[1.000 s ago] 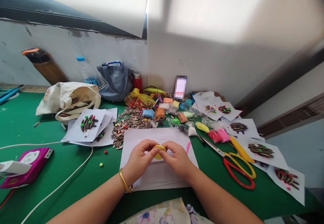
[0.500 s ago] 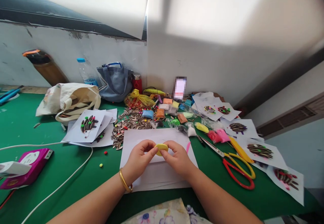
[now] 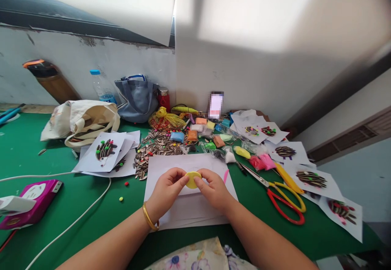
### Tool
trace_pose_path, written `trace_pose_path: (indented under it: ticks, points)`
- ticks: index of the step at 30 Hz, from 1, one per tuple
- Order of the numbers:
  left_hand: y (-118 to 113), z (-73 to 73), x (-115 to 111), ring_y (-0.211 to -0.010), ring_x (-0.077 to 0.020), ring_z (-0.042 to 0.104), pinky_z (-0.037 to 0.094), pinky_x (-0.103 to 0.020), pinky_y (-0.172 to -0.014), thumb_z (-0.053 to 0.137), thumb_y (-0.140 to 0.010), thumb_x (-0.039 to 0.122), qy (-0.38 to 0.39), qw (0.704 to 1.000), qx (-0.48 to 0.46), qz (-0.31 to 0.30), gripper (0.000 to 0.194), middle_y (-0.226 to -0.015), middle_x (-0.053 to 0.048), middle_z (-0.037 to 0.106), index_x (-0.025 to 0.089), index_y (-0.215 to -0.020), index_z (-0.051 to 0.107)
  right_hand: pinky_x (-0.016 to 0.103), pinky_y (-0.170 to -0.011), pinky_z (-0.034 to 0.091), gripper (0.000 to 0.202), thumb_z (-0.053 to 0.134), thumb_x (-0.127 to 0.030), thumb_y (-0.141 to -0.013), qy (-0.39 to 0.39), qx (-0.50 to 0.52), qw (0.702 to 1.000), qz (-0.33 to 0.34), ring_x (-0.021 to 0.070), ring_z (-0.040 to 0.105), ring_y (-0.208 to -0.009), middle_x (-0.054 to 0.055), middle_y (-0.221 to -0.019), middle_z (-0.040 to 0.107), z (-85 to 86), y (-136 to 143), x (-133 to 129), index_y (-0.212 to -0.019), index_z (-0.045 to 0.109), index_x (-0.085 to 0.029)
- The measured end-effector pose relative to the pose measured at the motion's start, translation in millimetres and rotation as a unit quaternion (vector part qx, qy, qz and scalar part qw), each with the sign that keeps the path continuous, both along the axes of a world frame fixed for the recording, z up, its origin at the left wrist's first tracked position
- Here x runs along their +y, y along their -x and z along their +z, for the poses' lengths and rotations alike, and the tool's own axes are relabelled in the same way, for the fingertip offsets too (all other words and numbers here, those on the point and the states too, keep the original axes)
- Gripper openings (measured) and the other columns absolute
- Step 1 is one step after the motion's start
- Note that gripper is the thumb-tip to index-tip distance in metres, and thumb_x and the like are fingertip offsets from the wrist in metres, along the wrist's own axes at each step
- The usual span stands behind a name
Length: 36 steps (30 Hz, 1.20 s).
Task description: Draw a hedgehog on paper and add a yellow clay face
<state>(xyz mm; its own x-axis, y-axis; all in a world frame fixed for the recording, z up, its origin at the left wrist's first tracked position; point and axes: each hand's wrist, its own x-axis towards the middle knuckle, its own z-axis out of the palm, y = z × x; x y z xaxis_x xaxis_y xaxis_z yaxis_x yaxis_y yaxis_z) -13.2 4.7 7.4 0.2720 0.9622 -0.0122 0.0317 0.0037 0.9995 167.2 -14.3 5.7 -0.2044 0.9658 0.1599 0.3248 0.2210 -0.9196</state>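
Observation:
A flattened yellow disc of modelling clay (image 3: 193,180) is pinched between both hands at its two sides. My left hand (image 3: 171,186), with a gold bangle at the wrist, is closed on its left edge. Closed on the opposite edge is my right hand (image 3: 214,188). Both thumbs lie on the disc's near face; the fingers behind it are partly hidden. Below the hands lie white paper sheets (image 3: 189,211), and a small pink strip (image 3: 226,176) rests on them beside my right hand.
Sunflower seeds (image 3: 159,148) spread behind the paper, with bagged coloured clay (image 3: 192,135) alongside. Scissors (image 3: 269,184) with red and yellow handles lie to the right, near seed-decorated cards (image 3: 311,179). More cards (image 3: 104,152), a white cable (image 3: 76,217) and a purple box (image 3: 32,200) are leftward.
The yellow clay disc has been tilted, so more of its round face shows now. Both hands stay pinched on it over the paper. The view has shifted slightly.

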Motion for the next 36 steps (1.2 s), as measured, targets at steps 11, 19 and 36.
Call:
trace_pose_path:
  ticks: [11, 19, 36]
  points:
    - [1.9, -2.2, 0.0, -0.081, -0.0191, 0.064, 0.053, -0.03, -0.074, 0.068, -0.081, 0.045, -0.011, 1.0, 0.015, 0.008, 0.03, -0.088, -0.006, 0.071, 0.017, -0.092, 0.07, 0.028, -0.075, 0.043, 0.021, 0.052, -0.035, -0.093, -0.004, -0.031, 0.999, 0.011, 0.0174, 0.059, -0.082, 0.002, -0.085, 0.065, 0.8, 0.2, 0.2, -0.087, 0.064, -0.019]
    - [3.0, -3.0, 1.6, -0.086, -0.0224, 0.068, 0.055, -0.033, -0.08, 0.068, -0.08, 0.039, -0.044, 0.997, 0.062, 0.021, 0.024, -0.092, -0.008, 0.075, 0.019, -0.091, 0.076, 0.026, -0.072, 0.042, 0.022, 0.052, -0.034, -0.093, -0.003, -0.051, 0.999, 0.018, 0.0162, 0.058, -0.079, 0.001, -0.081, 0.064, 0.9, 1.2, -0.5, -0.083, 0.065, -0.019]
    - [2.4, 1.4, 1.2, -0.075, -0.0184, 0.062, 0.051, -0.029, -0.07, 0.065, -0.082, 0.042, -0.018, 0.999, 0.048, -0.004, 0.026, -0.08, -0.005, 0.071, 0.017, -0.08, 0.071, 0.026, -0.07, 0.042, 0.017, 0.054, -0.03, -0.089, 0.006, -0.065, 0.997, 0.033, 0.0158, 0.057, -0.076, 0.0, -0.079, 0.063, 5.0, 4.2, -1.5, -0.079, 0.063, -0.019]
